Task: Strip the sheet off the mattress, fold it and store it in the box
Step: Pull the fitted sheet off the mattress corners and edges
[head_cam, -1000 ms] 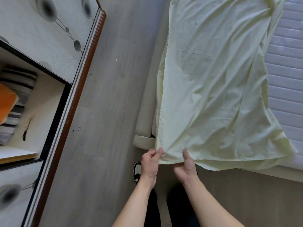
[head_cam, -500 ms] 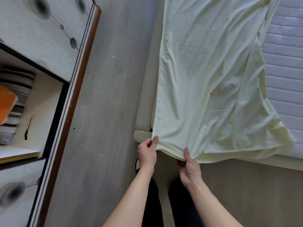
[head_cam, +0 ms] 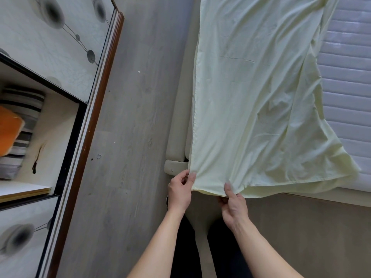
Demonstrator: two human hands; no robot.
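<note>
sheet [head_cam: 251, 109] is lying folded along the mattress [head_cam: 347, 97] edge; we are pinching its near corner with left hand [head_cam: 179, 190] and right hand [head_cam: 233, 205], and layers could be slipping apart if our pinch loosens

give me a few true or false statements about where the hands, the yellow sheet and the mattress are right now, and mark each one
1. Both hands pinch the near edge of the pale yellow sheet. True: the left hand holds its corner, the right hand the hem beside it.
2. The sheet covers the whole mattress. False: quilted mattress lies bare on the right.
3. The sheet is folded into a small square. False: it lies spread out long over the bed.
4. An orange item sits in the open cabinet on the left. True.
5. The sheet trails onto the grey floor. False: it stays on the bed.
</note>
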